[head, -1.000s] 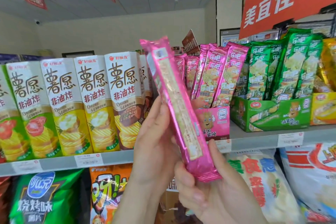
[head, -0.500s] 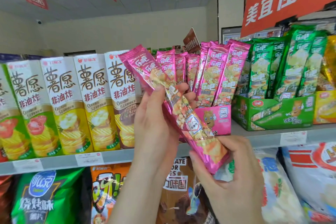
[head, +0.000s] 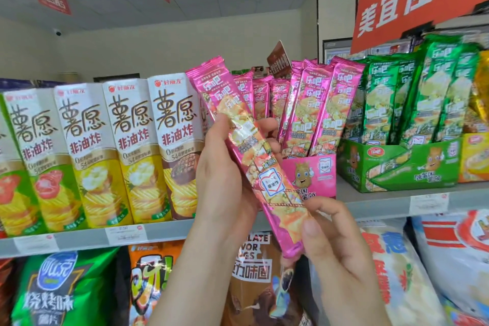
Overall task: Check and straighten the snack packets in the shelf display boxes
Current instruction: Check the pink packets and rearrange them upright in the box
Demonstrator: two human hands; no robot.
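1. Pink snack packet [head: 254,161] is out of the pink display box [head: 325,185], held in the air before the box's left front corner and hiding that corner.
2. Its long axis runs on a slant. The top seal points up and away to the left of the box, and the bottom seal hangs below the box's front wall.
3. The standing packets [head: 320,108] in the box lean the other way, tops tipped right.
4. The left hand [head: 225,180] grips the packet's middle, thumb on the far edge, fingertips curling round on the box side. This hand is the nearer to the box's opening.
5. The right hand [head: 338,251] pinches the bottom end between thumb and forefinger, below the box.
6. Glossy magenta foil faces the camera, with white characters, pictured crisps and a heart badge. It lies flat, and I see no tear.
7. To go back in, it likely needs tipping upright, with the bottom end lifted over the front wall.
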